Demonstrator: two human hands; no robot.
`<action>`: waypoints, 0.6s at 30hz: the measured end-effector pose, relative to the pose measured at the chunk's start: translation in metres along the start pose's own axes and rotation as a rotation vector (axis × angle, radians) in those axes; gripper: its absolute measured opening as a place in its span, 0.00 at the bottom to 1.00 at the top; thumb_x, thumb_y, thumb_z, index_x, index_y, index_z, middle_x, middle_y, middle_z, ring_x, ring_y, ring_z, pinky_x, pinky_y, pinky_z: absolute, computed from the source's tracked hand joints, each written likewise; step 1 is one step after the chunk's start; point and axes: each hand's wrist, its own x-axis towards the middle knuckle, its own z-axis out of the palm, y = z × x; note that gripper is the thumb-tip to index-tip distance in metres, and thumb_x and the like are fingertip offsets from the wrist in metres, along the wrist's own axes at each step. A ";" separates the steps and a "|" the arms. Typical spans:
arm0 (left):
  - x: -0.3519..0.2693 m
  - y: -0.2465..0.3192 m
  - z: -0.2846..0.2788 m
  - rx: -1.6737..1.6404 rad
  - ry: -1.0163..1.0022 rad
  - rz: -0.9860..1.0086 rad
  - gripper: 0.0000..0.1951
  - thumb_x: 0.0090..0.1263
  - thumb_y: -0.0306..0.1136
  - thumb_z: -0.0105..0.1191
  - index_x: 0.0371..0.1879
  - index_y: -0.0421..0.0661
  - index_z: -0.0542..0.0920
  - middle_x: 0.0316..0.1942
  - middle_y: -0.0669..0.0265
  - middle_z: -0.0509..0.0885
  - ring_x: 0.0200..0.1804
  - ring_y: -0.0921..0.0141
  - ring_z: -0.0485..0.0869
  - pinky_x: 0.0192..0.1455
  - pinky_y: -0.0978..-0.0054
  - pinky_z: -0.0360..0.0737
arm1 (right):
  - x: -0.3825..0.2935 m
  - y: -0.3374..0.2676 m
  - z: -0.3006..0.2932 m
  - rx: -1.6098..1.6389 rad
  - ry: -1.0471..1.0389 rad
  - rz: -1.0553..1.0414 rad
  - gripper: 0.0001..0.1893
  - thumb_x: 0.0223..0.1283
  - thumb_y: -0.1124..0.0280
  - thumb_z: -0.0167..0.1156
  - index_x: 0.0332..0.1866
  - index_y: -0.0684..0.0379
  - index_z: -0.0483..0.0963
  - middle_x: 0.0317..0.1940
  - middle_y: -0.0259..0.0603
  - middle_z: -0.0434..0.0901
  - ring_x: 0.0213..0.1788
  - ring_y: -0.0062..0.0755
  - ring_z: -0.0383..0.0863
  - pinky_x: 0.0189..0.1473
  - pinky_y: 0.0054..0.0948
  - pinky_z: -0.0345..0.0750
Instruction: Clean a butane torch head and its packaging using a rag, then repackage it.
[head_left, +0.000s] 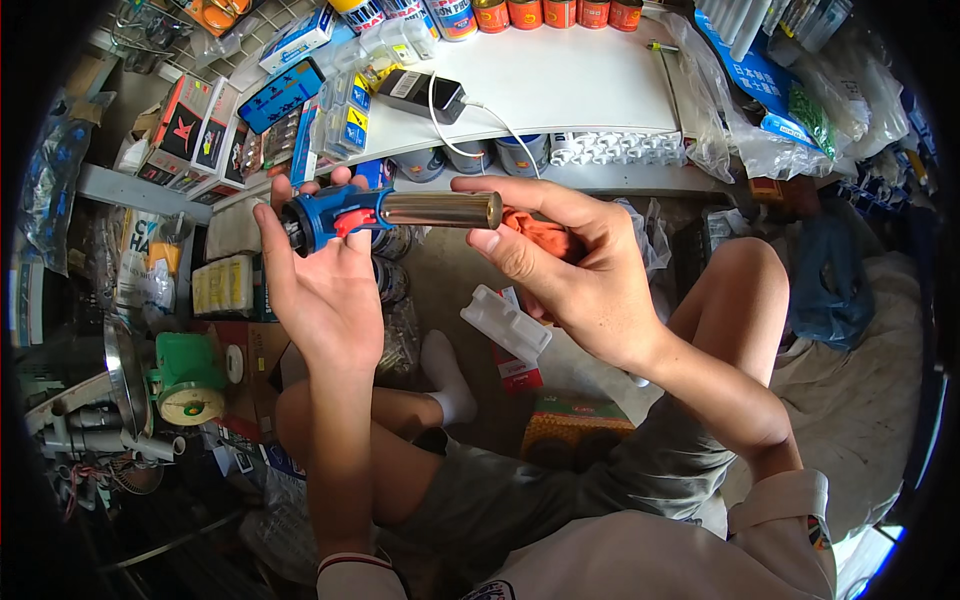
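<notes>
A gas blowtorch head (442, 209) lies level across the raised fingers of my left hand (334, 319), palm up, with the thumb along its rear end. It has a blue plastic body, a red trigger (354, 221) and a shiny metal tube pointing right. My right hand (607, 292) holds a crumpled orange cloth (541, 234) against its palm. Its thumb and index finger are around the tube's open end; whether they touch the metal I cannot tell. The fingers behind the cloth are mostly hidden.
Ahead is a white shelf (570, 82) with a black power bank (424, 96), white cable, smartphone (282, 94), spray cans and orange tins (525, 13). A green dial scale (187, 375) stands left. On the floor between my legs lie a clear plastic tray (506, 322) and a cardboard box (574, 424).
</notes>
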 end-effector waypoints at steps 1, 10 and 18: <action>0.000 0.000 -0.001 -0.001 0.000 -0.001 0.21 0.84 0.46 0.47 0.63 0.43 0.71 0.54 0.60 0.77 0.64 0.58 0.78 0.74 0.53 0.71 | 0.000 0.000 0.000 -0.001 0.001 0.001 0.16 0.70 0.72 0.66 0.60 0.62 0.80 0.30 0.25 0.82 0.23 0.06 0.68 0.23 0.15 0.65; 0.004 0.006 -0.008 -0.114 -0.126 0.031 0.21 0.85 0.43 0.43 0.66 0.39 0.71 0.60 0.54 0.77 0.70 0.54 0.73 0.78 0.52 0.66 | 0.000 0.000 -0.001 -0.046 0.041 -0.076 0.12 0.68 0.80 0.66 0.50 0.65 0.71 0.36 0.34 0.86 0.32 0.07 0.76 0.33 0.14 0.74; 0.007 0.009 -0.009 -0.003 -0.064 0.042 0.20 0.85 0.44 0.45 0.64 0.44 0.71 0.57 0.61 0.76 0.68 0.56 0.75 0.78 0.50 0.67 | 0.002 -0.008 -0.009 0.103 0.017 0.005 0.09 0.69 0.77 0.66 0.49 0.66 0.75 0.35 0.30 0.85 0.32 0.07 0.75 0.32 0.14 0.74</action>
